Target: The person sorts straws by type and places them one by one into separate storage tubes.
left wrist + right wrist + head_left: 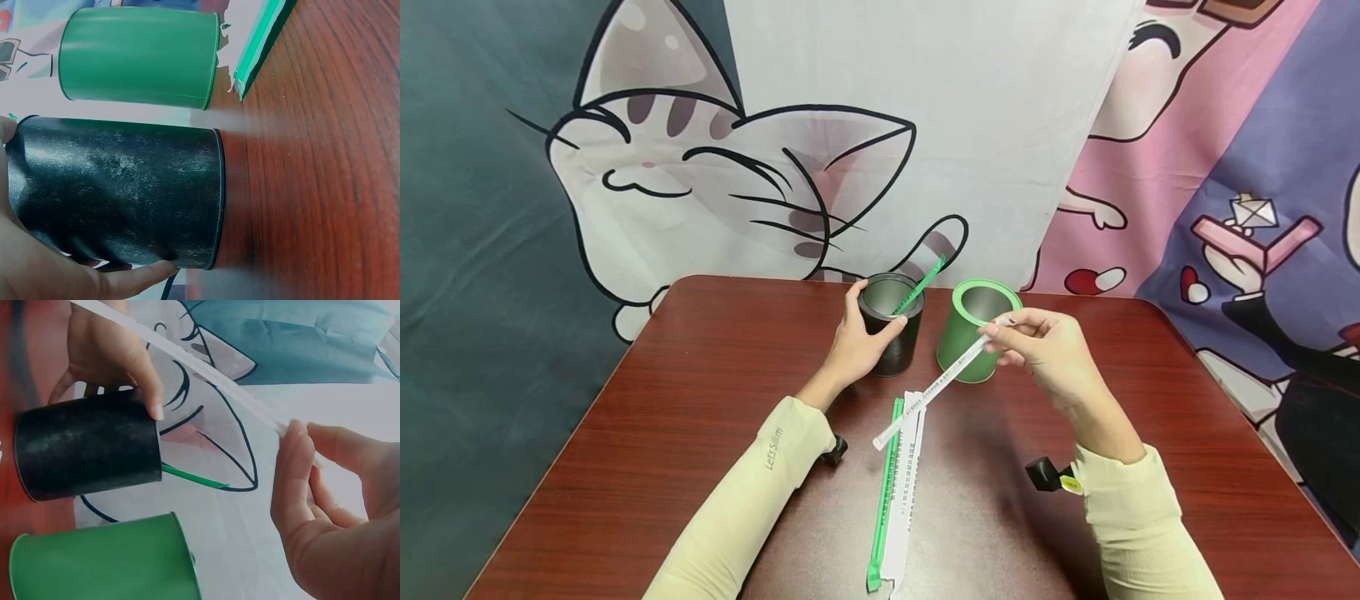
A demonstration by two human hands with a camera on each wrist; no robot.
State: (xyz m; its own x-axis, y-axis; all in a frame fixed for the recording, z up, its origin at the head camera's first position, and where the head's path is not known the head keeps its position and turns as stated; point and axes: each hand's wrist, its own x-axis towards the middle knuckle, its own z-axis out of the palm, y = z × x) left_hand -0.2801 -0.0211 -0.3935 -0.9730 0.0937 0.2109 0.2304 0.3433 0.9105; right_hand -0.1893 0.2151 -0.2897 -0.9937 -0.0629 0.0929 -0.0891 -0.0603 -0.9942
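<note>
My left hand (859,343) grips the black can (897,354) by its side, the thumb near the front rim and the fingers on the far side. A green wrapped straw (921,285) leans in that can, its upper end sticking out. Between thumb and fingertips, my right hand (1056,354) pinches one end of a white wrapped straw (942,382). This straw slants down to the left above the table. Beside the black can stands a green can (955,343), partly behind the right hand; its visible inside shows bare grey metal.
On the brown table (715,392), in front of the cans, lie a green wrapped straw (886,492) and white wrapped straws (906,483) side by side. A cloth with cartoon drawings (1015,125) hangs behind the table's far edge.
</note>
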